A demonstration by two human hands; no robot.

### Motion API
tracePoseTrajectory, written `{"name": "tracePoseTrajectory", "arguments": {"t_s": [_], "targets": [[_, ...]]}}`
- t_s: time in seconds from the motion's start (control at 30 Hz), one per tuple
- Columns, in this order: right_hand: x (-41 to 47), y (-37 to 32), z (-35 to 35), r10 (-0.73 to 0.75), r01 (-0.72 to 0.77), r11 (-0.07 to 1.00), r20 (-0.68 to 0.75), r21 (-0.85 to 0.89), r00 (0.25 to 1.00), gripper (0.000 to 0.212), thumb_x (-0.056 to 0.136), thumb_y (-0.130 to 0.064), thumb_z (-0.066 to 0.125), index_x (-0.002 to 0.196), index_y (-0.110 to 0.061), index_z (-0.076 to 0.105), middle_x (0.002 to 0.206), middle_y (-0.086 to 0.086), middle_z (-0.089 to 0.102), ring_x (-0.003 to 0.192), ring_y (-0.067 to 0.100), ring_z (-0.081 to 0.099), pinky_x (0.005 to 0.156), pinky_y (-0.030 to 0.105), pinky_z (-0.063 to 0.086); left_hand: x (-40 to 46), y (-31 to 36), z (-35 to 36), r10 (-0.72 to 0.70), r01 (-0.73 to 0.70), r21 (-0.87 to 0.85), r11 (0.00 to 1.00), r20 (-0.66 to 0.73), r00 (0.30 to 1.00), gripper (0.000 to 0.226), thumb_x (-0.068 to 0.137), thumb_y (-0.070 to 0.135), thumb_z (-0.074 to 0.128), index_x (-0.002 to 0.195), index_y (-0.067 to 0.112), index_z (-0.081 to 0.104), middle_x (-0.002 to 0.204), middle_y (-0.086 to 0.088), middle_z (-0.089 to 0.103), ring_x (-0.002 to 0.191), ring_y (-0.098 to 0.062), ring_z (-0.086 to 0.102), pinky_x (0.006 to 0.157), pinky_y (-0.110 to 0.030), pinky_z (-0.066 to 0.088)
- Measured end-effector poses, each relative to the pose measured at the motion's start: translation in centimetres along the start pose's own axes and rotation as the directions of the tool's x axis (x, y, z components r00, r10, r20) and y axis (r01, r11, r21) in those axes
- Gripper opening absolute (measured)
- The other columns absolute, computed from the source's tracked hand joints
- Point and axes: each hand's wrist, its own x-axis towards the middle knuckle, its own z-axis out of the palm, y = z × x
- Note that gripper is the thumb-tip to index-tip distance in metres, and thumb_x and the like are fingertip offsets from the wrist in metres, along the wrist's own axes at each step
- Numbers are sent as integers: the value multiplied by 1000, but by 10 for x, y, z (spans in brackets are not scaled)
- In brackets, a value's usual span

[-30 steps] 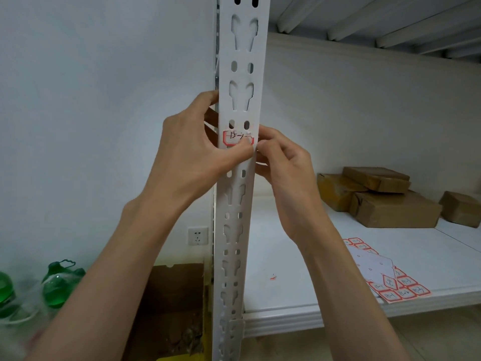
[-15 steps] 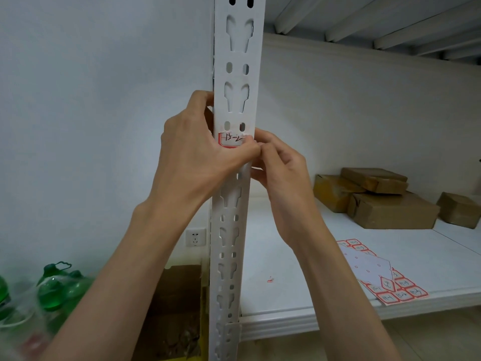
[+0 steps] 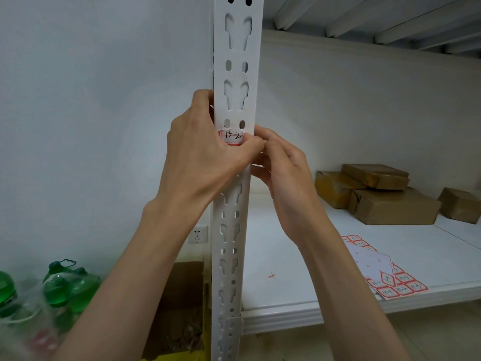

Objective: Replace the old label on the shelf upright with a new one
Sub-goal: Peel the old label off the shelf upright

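Note:
A white slotted shelf upright (image 3: 235,74) runs down the middle of the view. A small red-bordered label (image 3: 231,137) with black handwriting sits on its face at hand height. My left hand (image 3: 205,157) wraps round the upright's left edge, thumb lying across the label's lower part. My right hand (image 3: 279,165) is at the upright's right edge, fingertips pinching at the label's right end beside my left thumb. Part of the label is hidden under my fingers.
A sheet of red-bordered labels (image 3: 382,272) lies near the front edge of the white shelf board (image 3: 299,256). Brown parcels (image 3: 385,196) are stacked at the back right. Green bottles (image 3: 65,285) and a cardboard box (image 3: 179,303) stand on the floor at left.
Both hands have stayed on the label. My left thumb slid further over it, covering more of it, and the view tilted slightly upward.

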Motion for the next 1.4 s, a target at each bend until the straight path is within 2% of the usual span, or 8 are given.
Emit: {"name": "tracePoseTrajectory", "arguments": {"t_s": [0.13,0.27,0.4,0.53,0.87,1.17,1.27,1.4], "targets": [[0,-2,-2,-4,4,1000,28,7,1000,38,108,-15,34,122,-20,69,109,0,75,96,9,71,94,27,57,1,-2,-1,30,-30,-16,999,-10,1000,62,69,53,63,117,15,56,88,17,58,68,6,57,65,-1,42],[0,-3,-2,-9,9,1000,25,9,1000,37,108,-16,34,113,-27,68,107,-3,76,94,6,71,89,22,57,0,-1,-2,28,-28,-31,999,15,999,65,69,52,64,121,15,54,92,18,57,71,7,57,66,1,42],[0,-4,-1,-21,21,1000,28,4,999,38,109,-16,33,118,-23,69,107,-3,76,95,8,71,90,24,57,-4,2,2,-34,35,-67,997,19,999,62,70,51,66,121,20,50,97,14,63,80,-3,64,62,-5,45],[0,-5,0,-33,33,999,28,-13,999,38,110,-17,32,115,-25,69,102,-10,76,92,4,71,84,19,57,-3,2,5,-64,64,-92,994,9,998,51,73,45,70,113,27,44,91,18,59,81,0,62,61,-6,47],[-2,-10,1,-43,45,997,35,-57,998,38,109,-15,34,103,-32,67,83,-24,74,84,-3,70,74,13,55,-3,3,4,-80,82,-113,990,21,997,53,80,36,76,120,18,47,103,8,63,81,-5,62,63,-2,45],[0,-9,1,-22,23,996,10,-88,1000,38,109,-17,33,113,-23,70,91,-17,75,88,3,71,79,18,57,-2,7,5,-104,104,-103,989,5,995,48,73,42,69,109,21,45,86,16,59,79,-4,61,61,-12,41],[0,-9,0,-11,12,996,7,-94,1000,39,109,-17,32,120,-15,69,100,-9,76,89,5,71,82,20,58,-2,6,4,-88,88,-89,992,5,996,46,76,39,71,108,20,45,85,15,58,76,-1,60,58,-8,40],[0,-11,-1,-22,23,996,21,-81,1000,38,109,-16,32,108,-24,69,91,-13,76,83,2,71,80,19,58,-2,4,2,-63,65,-76,995,21,998,48,77,43,72,110,21,45,89,14,59,75,-4,59,60,-3,42]]}}
